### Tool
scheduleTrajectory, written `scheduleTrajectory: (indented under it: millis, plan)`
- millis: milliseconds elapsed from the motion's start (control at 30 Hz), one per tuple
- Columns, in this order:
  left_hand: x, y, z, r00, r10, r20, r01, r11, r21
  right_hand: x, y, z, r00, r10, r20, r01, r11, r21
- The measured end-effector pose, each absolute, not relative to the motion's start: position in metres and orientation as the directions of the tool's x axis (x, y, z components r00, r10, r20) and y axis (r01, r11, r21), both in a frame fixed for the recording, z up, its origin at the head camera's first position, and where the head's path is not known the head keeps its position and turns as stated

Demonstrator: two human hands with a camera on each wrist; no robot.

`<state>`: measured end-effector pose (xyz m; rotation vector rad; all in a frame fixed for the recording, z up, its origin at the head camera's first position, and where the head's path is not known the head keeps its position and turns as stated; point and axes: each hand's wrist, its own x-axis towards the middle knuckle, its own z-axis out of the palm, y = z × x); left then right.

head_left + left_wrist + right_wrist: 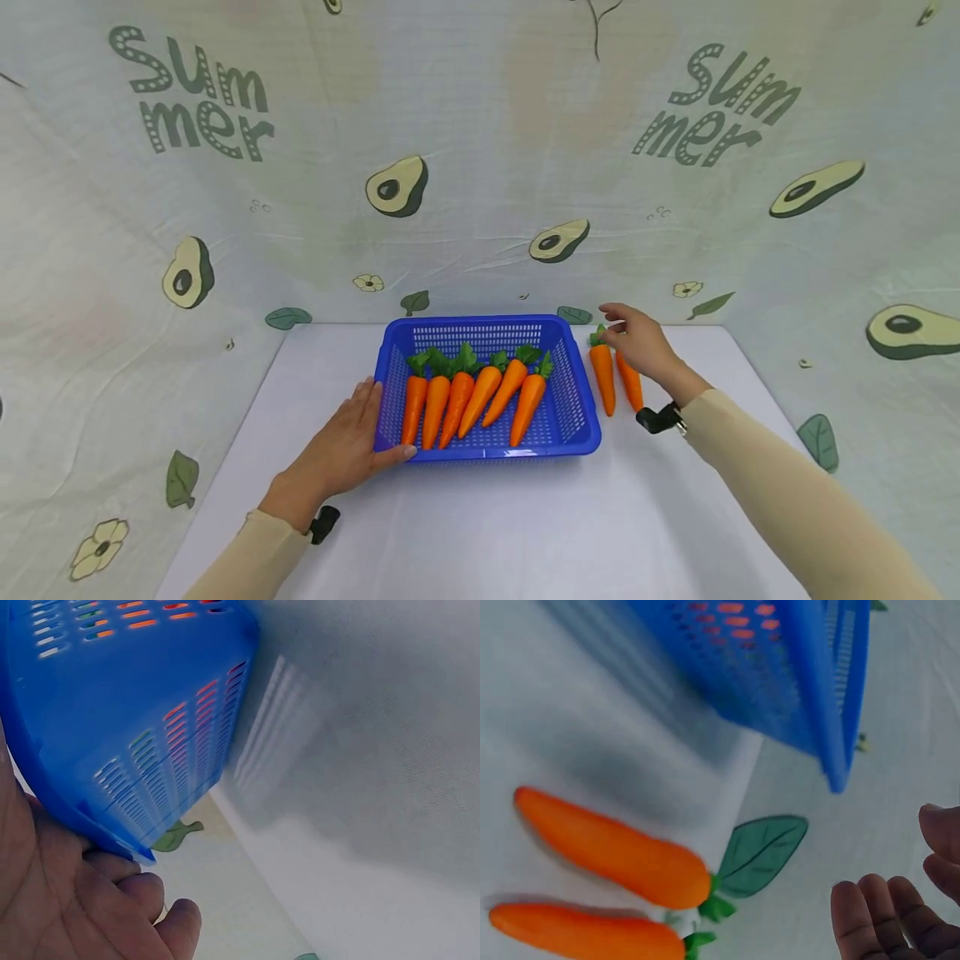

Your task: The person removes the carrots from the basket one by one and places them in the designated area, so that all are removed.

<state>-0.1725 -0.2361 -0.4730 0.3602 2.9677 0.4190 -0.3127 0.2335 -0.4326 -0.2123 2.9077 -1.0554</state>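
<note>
A blue plastic basket [504, 454] stands on the table with several orange carrots [483, 398] inside, green tops towards the back. My left hand [343, 442] rests against its left rim, with the thumb on the front rim. From below, the left wrist view shows the fingers [142, 892] touching the basket's rim. Two more carrots lie on the table to the right of the basket, a left one [602, 379] and a right one [630, 385]. Over their tops hovers my right hand [641, 337], fingers loosely bent and holding nothing. It partly hides the right carrot.
A white table [510, 533] lies under everything. Behind it and at both sides hangs a cloth [480, 108] printed with avocados, leaves and lettering. The basket's back edge is close to the rear cloth.
</note>
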Motion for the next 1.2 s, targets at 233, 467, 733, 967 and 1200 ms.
scheduleTrajectory:
  millis: [233, 467, 733, 967, 1200]
  plan:
    - [-0.174, -0.237, -0.475, -0.966, 0.240, -0.092, 0.202, 0.931, 0.304, -0.309, 0.175, -0.410, -0.955, -0.290, -0.067, -0.147, 0.656, -0.740]
    - [-0.173, -0.237, -0.476, -0.967, 0.232, -0.105, 0.189, 0.932, 0.311, -0.305, 0.126, -0.408, -0.864, -0.452, -0.221, -0.052, 0.517, -0.854]
    - [-0.175, -0.237, -0.478, -0.969, 0.218, -0.115, 0.176, 0.939, 0.297, -0.305, 0.073, -0.413, -0.758, -0.538, -0.367, 0.132, 0.425, -0.896]
    - [-0.174, -0.237, -0.478, -0.968, 0.217, -0.129, 0.167, 0.934, 0.316, -0.299, 0.031, -0.431, -0.682, -0.601, -0.416, 0.206, 0.389, -0.898]
    - [-0.174, -0.237, -0.476, -0.967, 0.220, -0.126, 0.167, 0.926, 0.338, -0.300, 0.030, -0.447, -0.674, -0.579, -0.458, 0.229, 0.426, -0.875]
